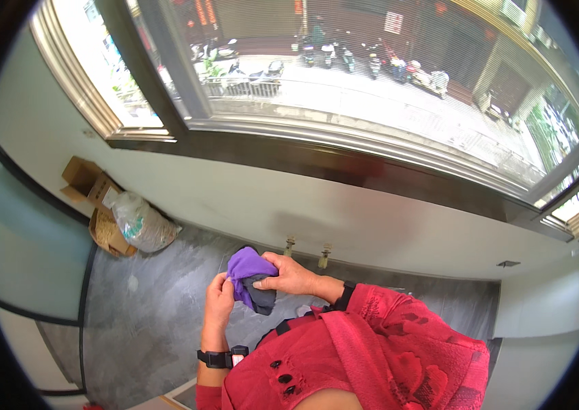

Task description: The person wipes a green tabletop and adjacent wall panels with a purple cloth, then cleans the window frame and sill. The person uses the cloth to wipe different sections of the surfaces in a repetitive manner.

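Both my hands hold a purple cloth (252,264) up in front of my body, above the grey floor. Dark grey fabric (258,296) shows below and inside the purple part; whether the two are one piece I cannot tell. My left hand (220,294) pinches the cloth's left edge between thumb and fingers. From the right, my right hand (289,274) grips its upper right side, with the thumb lying over the dark fabric. A black strap device sits on each wrist.
A wide window (320,133) in a dark frame looks onto a street with parked scooters. Below it, two pipe fittings (324,256) stand by the wall. At left are cardboard boxes (84,179), a stuffed plastic bag (143,223) and a frosted glass panel (33,230).
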`<state>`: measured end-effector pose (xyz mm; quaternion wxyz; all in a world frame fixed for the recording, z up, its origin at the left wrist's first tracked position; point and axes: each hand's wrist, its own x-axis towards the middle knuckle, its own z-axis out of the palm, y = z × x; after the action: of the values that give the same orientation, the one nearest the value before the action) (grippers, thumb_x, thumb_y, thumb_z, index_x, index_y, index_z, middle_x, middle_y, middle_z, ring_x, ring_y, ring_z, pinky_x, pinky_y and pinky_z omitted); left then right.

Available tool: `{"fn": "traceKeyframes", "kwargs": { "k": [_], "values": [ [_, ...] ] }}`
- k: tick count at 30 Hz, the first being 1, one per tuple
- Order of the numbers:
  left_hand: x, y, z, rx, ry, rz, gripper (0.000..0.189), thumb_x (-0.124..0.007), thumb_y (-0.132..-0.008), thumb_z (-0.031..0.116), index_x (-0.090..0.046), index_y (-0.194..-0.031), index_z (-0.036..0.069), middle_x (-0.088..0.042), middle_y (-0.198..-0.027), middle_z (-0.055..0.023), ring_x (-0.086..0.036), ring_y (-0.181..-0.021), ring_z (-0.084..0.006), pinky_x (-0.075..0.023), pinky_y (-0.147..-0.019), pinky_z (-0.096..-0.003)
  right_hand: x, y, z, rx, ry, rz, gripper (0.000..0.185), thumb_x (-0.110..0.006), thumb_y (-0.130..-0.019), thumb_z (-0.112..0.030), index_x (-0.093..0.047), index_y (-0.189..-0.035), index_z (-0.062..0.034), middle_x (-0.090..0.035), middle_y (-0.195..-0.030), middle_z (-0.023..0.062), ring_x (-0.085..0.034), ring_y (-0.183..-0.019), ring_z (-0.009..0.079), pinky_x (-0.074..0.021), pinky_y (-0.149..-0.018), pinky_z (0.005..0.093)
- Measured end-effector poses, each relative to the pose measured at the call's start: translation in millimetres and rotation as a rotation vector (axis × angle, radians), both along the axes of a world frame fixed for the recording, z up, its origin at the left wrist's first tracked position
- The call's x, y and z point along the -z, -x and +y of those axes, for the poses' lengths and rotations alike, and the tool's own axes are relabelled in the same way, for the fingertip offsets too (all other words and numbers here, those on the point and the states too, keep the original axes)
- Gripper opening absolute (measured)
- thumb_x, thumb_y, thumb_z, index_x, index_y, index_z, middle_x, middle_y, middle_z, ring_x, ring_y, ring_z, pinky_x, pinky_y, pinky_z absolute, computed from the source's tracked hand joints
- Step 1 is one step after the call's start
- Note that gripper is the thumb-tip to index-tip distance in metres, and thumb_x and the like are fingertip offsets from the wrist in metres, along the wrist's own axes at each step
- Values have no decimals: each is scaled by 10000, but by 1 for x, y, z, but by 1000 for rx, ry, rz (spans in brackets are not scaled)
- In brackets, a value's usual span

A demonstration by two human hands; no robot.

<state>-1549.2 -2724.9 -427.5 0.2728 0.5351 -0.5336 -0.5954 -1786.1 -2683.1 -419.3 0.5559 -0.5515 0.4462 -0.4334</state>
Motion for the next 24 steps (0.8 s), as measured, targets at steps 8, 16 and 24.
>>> {"fn": "traceKeyframes", "kwargs": {
  "k": [8, 16, 24],
  "values": [
    [-15, 27, -12, 177, 285, 420, 847, -637, -915, 33, -218, -1648, 102, -380, -1574, -170, -434, -1433, -280, -368, -1191, -427, -18, 5, 4, 169, 103, 117, 460, -829, -862, -228, -580, -1180, -9, -647, -959, 87, -602, -889, 146, -518, -798, 336],
    [-18, 26, -56, 435, 455, 228, 919, -891, -752, 193, -407, -1520, 50, -418, -1530, -165, -475, -1389, -312, -414, -1140, -438, -37, -17, -16, 329, 74, 19, 479, -778, -885, -280, -575, -1203, 16, -687, -1010, 155, -654, -911, 217, -535, -811, 379],
    [-59, 11, -113, 488, 767, 57, 404, -696, -785, -8, -647, -1186, 1, -684, -1099, -164, -680, -1035, -314, -524, -947, -381, -38, -51, -42, 268, 94, -194, 459, -756, -945, -166, -572, -1339, -19, -666, -1124, 63, -626, -1019, 133, -529, -893, 310]
  ]
}}
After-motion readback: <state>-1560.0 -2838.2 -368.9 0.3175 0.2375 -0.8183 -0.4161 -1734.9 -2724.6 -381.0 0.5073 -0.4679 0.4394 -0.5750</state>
